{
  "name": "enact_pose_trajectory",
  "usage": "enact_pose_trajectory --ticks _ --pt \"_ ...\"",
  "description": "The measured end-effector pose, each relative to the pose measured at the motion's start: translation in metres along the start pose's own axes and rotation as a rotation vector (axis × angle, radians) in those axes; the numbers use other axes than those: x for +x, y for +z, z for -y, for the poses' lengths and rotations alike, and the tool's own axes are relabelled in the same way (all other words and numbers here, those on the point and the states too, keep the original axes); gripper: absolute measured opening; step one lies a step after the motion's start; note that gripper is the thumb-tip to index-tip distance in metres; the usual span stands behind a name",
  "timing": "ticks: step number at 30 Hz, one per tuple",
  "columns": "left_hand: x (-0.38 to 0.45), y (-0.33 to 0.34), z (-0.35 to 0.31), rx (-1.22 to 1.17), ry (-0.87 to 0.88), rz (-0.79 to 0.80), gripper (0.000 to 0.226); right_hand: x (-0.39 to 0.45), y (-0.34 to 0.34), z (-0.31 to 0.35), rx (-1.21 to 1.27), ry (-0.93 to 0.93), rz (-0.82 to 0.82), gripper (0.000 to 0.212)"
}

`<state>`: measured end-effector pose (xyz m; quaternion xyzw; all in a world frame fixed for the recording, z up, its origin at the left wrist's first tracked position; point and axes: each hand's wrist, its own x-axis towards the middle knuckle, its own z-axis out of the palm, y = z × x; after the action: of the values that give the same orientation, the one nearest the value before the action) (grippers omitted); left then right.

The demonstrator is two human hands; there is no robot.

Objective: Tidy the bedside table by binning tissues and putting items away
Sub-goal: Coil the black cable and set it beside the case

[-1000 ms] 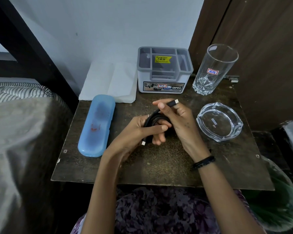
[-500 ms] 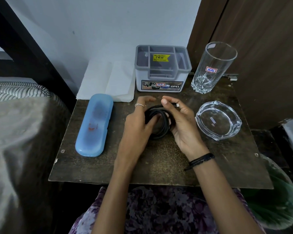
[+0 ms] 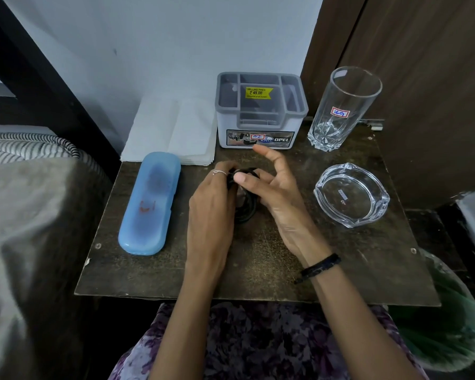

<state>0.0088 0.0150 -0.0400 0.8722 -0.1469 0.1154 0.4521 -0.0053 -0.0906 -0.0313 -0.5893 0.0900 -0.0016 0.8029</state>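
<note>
Left hand (image 3: 211, 204): closed around coiled black cable (image 3: 246, 207), coil on edge
Right hand (image 3: 269, 187): thumb pinching coil top, fingers spread
Organiser (image 3: 261, 111): straight beyond both hands, right hand nearer

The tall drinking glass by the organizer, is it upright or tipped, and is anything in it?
Upright and empty: the drinking glass stands on its base, and the wall shows clear through it.

On the bench (image 3: 258, 270), a case (image 3: 148, 204) lies at the left, with a stack of tissues (image 3: 173, 130) behind it. An organiser box (image 3: 261, 113) stands at the back centre, a tall glass (image 3: 340, 111) to its right. An ashtray (image 3: 351, 194) sits in front of the glass. A coiled cable (image 3: 246, 207) lies mid-bench between both hands. A bed (image 3: 25, 215) is left of the bench.
</note>
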Motion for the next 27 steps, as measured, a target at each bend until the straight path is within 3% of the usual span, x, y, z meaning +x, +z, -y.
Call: enact_pose_trajectory --ticks 4,9,14,17,27 --pt "0.001 -0.003 0.002 0.031 -0.001 -0.016 0.021 -0.003 0.001 -0.002 -0.097 -0.042 0.070 0.064" --pt "0.001 0.006 0.002 -0.058 -0.088 0.017 0.010 -0.003 0.002 -0.013 -0.682 -0.277 -0.276 0.044" --pt "-0.001 0.015 -0.009 -0.192 -0.122 0.053 0.035 -0.003 -0.002 -0.015 -0.658 -0.334 -0.424 0.036" --pt "-0.001 0.016 -0.014 -0.237 -0.137 0.066 0.039 -0.002 -0.003 -0.016 -0.590 -0.308 -0.443 0.036" --pt "0.007 0.008 0.002 -0.213 -0.207 0.060 0.009 0.000 -0.006 -0.011 -0.400 -0.099 -0.296 0.043"
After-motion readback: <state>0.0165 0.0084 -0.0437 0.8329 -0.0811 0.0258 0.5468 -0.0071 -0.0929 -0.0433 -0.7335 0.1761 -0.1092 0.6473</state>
